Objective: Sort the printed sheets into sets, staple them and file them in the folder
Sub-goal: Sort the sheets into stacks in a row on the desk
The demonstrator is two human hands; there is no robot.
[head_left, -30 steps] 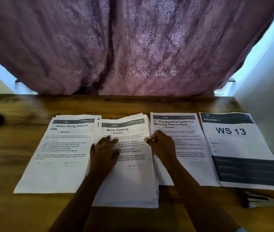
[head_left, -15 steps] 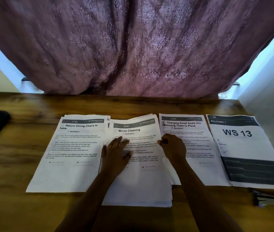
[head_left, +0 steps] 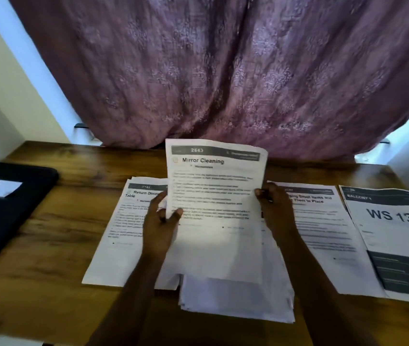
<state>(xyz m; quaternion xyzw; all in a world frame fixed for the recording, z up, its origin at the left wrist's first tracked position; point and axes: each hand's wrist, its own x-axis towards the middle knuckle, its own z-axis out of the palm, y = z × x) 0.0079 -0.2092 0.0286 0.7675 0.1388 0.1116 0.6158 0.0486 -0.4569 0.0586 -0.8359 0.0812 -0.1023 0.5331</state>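
Head view. Warm brown wooden tabletop [head_left: 48, 245], streaked with grain and faintly glossy, backed by a heavy mauve curtain [head_left: 223, 71] with a faint embroidered pattern, falling in deep folds to the far edge. Pale plain wall [head_left: 3, 96] at left.

Raised off the wood at centre and tilted up toward the camera: Mirror Cleaning sheets [head_left: 218, 196], thin, white and rectangular, with a dark header band numbered 2643 and the top right corner slightly bent. Pinched at the left edge by the left hand [head_left: 159, 221], thumb pressed on the printed face, fingers behind the margin. Gripped at the right edge by the right hand [head_left: 273, 208], fingers curled round the paper about mid-height. Held so between the two hands, lower end hanging over a loose stack of white pages [head_left: 236, 300], fanned and uneven on the table.

Flat on the wood, partly hidden behind the left hand: Return Dining sheet [head_left: 123, 233]. Behind the right hand: Small Items sheet [head_left: 323, 233]. Just beside that, further right: WS 13 sheet [head_left: 393, 233], with dark printed blocks at top and bottom. Well apart at far left: black folder [head_left: 6, 221], matte, round-cornered, with a small white label [head_left: 0, 188] on its cover.
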